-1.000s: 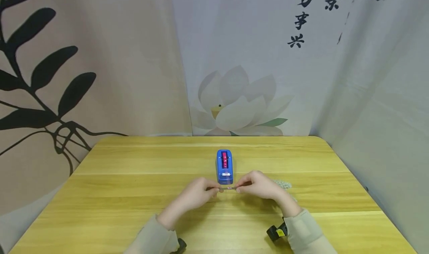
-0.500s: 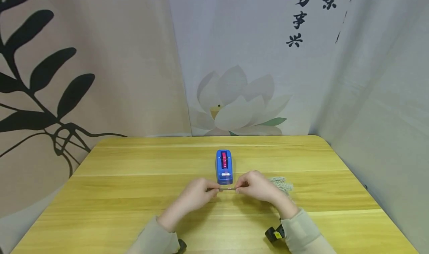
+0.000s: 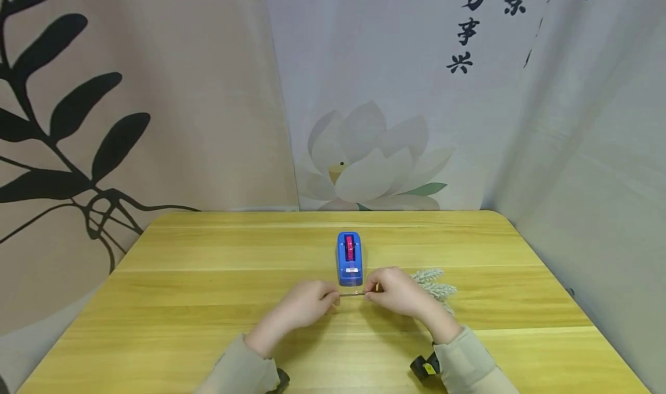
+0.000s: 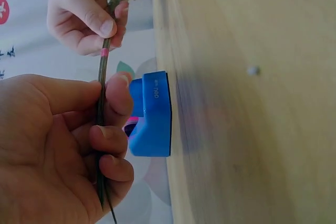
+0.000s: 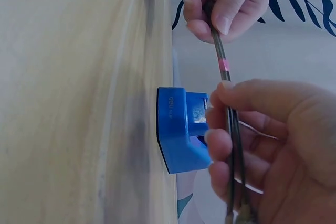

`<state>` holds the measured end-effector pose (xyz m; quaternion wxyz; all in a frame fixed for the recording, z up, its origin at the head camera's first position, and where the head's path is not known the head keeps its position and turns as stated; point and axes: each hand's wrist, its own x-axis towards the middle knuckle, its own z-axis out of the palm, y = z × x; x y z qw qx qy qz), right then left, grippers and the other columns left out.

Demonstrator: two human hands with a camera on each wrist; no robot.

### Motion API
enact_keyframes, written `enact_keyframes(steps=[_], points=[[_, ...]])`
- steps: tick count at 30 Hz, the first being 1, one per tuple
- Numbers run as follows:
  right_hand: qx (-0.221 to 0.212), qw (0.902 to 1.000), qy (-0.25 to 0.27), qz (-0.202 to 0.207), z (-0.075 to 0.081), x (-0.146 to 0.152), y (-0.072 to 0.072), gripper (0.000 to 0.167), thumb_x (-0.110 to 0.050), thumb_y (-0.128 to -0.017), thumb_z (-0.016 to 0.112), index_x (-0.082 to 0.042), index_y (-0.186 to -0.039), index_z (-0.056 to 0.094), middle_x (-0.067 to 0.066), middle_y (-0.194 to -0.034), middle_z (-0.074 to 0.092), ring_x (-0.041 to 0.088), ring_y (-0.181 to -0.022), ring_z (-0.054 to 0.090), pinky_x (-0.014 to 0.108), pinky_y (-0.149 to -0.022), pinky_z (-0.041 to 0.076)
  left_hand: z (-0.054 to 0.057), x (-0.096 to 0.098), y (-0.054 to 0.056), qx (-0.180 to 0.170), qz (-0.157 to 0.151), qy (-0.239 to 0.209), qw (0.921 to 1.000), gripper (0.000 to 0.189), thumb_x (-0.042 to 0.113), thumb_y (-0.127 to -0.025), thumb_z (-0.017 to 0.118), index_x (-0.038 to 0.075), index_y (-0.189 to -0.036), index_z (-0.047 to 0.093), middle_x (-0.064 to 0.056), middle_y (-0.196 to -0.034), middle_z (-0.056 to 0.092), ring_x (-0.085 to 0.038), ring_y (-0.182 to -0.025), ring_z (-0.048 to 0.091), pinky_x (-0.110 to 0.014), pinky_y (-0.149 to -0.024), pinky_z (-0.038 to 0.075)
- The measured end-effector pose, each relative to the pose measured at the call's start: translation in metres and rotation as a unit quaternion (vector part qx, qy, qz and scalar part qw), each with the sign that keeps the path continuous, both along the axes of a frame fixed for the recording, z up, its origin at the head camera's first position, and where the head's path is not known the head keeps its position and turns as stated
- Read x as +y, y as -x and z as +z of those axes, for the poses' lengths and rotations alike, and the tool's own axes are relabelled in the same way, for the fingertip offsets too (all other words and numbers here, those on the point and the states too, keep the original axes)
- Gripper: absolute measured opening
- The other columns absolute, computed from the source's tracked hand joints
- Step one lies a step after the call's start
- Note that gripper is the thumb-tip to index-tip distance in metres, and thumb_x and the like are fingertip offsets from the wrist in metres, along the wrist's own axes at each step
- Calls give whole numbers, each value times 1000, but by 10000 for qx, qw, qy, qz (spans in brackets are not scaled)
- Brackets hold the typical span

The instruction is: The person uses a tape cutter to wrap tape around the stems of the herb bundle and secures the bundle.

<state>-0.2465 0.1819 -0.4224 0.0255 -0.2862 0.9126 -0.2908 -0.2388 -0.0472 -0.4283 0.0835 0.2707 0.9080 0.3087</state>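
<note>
A thin bundle of dark stems point(image 4: 103, 66) is held level between both hands, with a narrow pink band point(image 4: 104, 52) wrapped around it. Pale green, fluffy flower heads point(image 3: 438, 289) stick out past the right hand in the head view. My left hand point(image 3: 309, 303) grips the stems toward their bare ends, its fingers curled around them. On the flower-head side of the band, my right hand point(image 3: 394, 290) pinches the stems between thumb and fingers. Just beyond the hands stands a blue tape dispenser point(image 3: 349, 259) with a pink-red roll core.
The wooden table point(image 3: 182, 313) reaches back to a fabric curtain point(image 3: 229, 93) printed with leaves, a lotus and writing. A black device with a yellow mark point(image 3: 426, 366) shows at the right wrist. In the left wrist view, a small pale bit point(image 4: 254, 70) is on the tabletop.
More of the flower heads now shows beyond the right hand, and they have spread out in view. Both hands stay nearly in place, still holding the stems. The tape dispenser has not moved.
</note>
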Motion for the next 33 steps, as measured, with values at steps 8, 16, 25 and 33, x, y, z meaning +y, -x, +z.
enact_keyframes(steps=[8, 16, 25, 33], points=[[-406, 9992, -6, 6, -1, 3, 1, 18, -16, -95, 62, -8, -84, 74, -5, -77, 61, 6, -58, 45, 25, -54, 42, -3, -1, 1, 172, -130, 47, 9998, 17, 18, -96, 61, 11, -88, 73, 11, -63, 54, -5, -53, 43, -24, -51, 40], [-456, 9987, -161, -148, -2, 2, 1, 18, -16, -95, 62, -10, -82, 72, -3, -72, 62, 6, -55, 42, 25, -52, 40, -2, 0, 1, 58, -175, -104, 9998, 16, 19, -95, 63, 10, -88, 75, 10, -63, 57, -4, -53, 44, -23, -49, 40], [-314, 9990, -145, -287, 0, 1, -1, 13, -14, -92, 65, -8, -83, 73, -9, -70, 60, 7, -59, 47, 26, -56, 42, -2, 1, -1, -517, 73, -413, 9978, 24, 20, -98, 56, 7, -89, 74, 4, -59, 54, -7, -47, 37, -23, -44, 32], [-279, 9986, -170, -421, 0, 0, -2, 12, -14, -91, 66, -10, -81, 72, -9, -70, 60, 7, -59, 48, 26, -56, 43, -3, 1, -1, -411, 121, -367, 9984, 25, 18, -99, 54, 7, -86, 72, 6, -57, 49, -7, -48, 36, -23, -45, 34]])
